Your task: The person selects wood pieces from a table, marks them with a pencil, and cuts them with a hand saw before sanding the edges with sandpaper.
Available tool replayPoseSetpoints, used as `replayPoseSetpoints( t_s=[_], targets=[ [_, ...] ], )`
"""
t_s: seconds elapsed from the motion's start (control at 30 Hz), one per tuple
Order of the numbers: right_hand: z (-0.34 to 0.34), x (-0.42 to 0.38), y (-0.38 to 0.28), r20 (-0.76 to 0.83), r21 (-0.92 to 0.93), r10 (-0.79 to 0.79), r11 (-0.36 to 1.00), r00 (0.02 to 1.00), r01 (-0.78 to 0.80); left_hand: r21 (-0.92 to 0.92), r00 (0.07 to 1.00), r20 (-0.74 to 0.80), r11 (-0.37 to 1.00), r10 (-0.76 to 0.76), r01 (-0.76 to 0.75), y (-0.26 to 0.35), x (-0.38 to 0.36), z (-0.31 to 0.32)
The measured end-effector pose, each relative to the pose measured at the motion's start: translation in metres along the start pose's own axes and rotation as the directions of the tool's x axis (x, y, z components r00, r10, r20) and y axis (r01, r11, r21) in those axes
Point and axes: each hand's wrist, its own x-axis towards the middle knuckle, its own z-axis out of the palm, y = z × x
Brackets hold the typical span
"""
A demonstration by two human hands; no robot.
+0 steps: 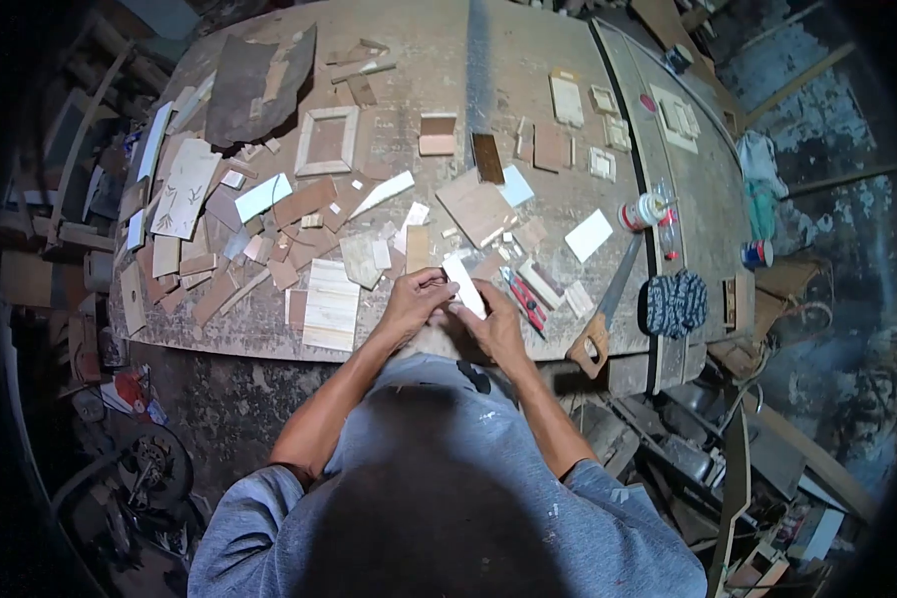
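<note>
Both hands on a pale wood strip at the bench's near edge
Left hand (412, 302) pinches the strip (464, 286) at its lower end; right hand (495, 324) fingers curl under it, strip tilted, poking up past the fingertips, just left of the red cutter (523, 298)

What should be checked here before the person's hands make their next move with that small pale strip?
1. Strip held by both hands: ok, left hand and right hand touch it.
2. Strip over the workbench: ok.
3. Handsaw lies apart from the hands: ok.
4. Glue bottle upright: not ok, on its side.
5. Strip's edges clean: cannot tell.
</note>
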Motion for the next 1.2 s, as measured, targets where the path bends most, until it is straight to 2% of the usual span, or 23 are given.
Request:
replayPoseSetpoints(
  t_s=[0.03, 0.13, 0.23, 0.27, 0.3, 0.33, 0.37, 0.4, 0.43, 0.47, 0.5, 0.6, 0.7, 0.73, 0.8, 0.87, 0.93, 1.0, 1.03, 1.07, 1.2],
  targets=[
    [0.004, 0.010, 0.005, -0.021, -0.126, -0.167, 0.979, 0.986, 0.163, -0.018, 0.998, -0.017, 0.998, 0.064, -0.064, 0.002, 0.011, -0.001],
    [0.005, 0.024, 0.006, 0.022, 0.033, -0.002, 0.999, 1.000, 0.001, 0.000, 0.996, -0.018, 0.996, 0.085, -0.085, 0.015, 0.030, -0.016],
    [-0.004, 0.044, 0.008, 0.149, -0.183, 0.059, 0.983, 0.987, -0.031, 0.036, 0.989, -0.038, 0.990, 0.140, -0.138, 0.021, 0.051, -0.025],
    [-0.004, 0.056, 0.016, 0.118, -0.162, 0.032, 0.987, 0.993, -0.012, 0.051, 0.986, -0.031, 0.985, 0.166, -0.164, 0.023, 0.059, -0.029],
    [-0.001, 0.068, 0.031, 0.085, -0.141, 0.008, 0.990, 0.996, 0.004, 0.186, 0.968, -0.082, 0.958, 0.238, -0.220, 0.026, 0.063, -0.035],
    [0.000, 0.081, 0.030, 0.053, -0.122, -0.015, 0.992, 0.998, 0.021, 0.203, 0.936, -0.194, 0.946, 0.293, -0.254, 0.021, 0.064, -0.045],
    [0.000, 0.096, 0.029, -0.071, -0.042, 0.024, 0.999, 0.997, -0.027, 0.224, 0.888, -0.303, 0.931, 0.346, -0.287, 0.012, 0.064, -0.059],
    [0.004, 0.117, 0.042, -0.183, 0.040, 0.033, 0.999, 0.983, -0.026, 0.372, 0.776, -0.472, 0.892, 0.419, -0.256, -0.015, 0.065, -0.083],
    [0.001, 0.141, 0.058, -0.213, 0.035, 0.047, 0.999, 0.976, -0.040, 0.523, 0.629, -0.567, 0.822, 0.532, -0.224, -0.036, 0.060, -0.105],
    [-0.004, 0.162, 0.070, -0.242, 0.030, 0.065, 0.998, 0.968, -0.059, 0.622, 0.496, -0.665, 0.782, 0.559, -0.047, -0.068, 0.055, -0.126],
    [-0.004, 0.181, 0.074, -0.289, -0.002, 0.011, 1.000, 0.957, -0.012, 0.688, 0.379, -0.698, 0.716, 0.608, 0.118, -0.089, 0.045, -0.140],
    [0.004, 0.243, 0.078, -0.382, -0.115, -0.132, 0.989, 0.915, 0.095, 0.715, 0.402, -0.691, 0.487, 0.601, 0.501, -0.113, 0.024, -0.149],
    [0.014, 0.292, 0.074, -0.409, -0.120, -0.100, 0.991, 0.907, 0.055, 0.753, 0.504, -0.630, 0.309, 0.591, 0.581, -0.118, 0.016, -0.149],
    [0.018, 0.304, 0.074, -0.417, -0.126, -0.110, 0.990, 0.902, 0.062, 0.763, 0.507, -0.615, 0.296, 0.603, 0.574, -0.123, 0.019, -0.152],
    [0.024, 0.324, 0.077, -0.417, -0.161, -0.144, 0.984, 0.897, 0.083, 0.777, 0.512, -0.593, 0.276, 0.621, 0.566, -0.140, 0.025, -0.157],
    [0.030, 0.342, 0.084, -0.403, -0.210, -0.193, 0.971, 0.894, 0.115, 0.748, 0.515, -0.656, 0.381, 0.552, 0.544, -0.160, 0.032, -0.163],
    [0.034, 0.345, 0.081, -0.381, -0.189, -0.209, 0.971, 0.901, 0.145, 0.709, 0.517, -0.705, 0.485, 0.485, 0.513, -0.147, 0.030, -0.159],
    [0.038, 0.344, 0.073, -0.375, -0.135, -0.203, 0.977, 0.904, 0.163, 0.700, 0.546, -0.712, 0.504, 0.441, 0.506, -0.123, 0.023, -0.156],
    [0.038, 0.350, 0.082, -0.375, -0.245, -0.257, 0.954, 0.891, 0.172, 0.680, 0.558, -0.728, 0.524, 0.399, 0.513, -0.114, 0.021, -0.155],
    [0.038, 0.353, 0.091, -0.370, -0.226, -0.254, 0.958, 0.894, 0.179, 0.660, 0.570, -0.741, 0.542, 0.356, 0.520, -0.111, 0.021, -0.155],
    [0.039, 0.351, 0.097, -0.362, -0.172, -0.239, 0.967, 0.901, 0.187, 0.651, 0.567, -0.756, 0.475, 0.329, 0.592, -0.114, 0.024, -0.156]
  ],
)
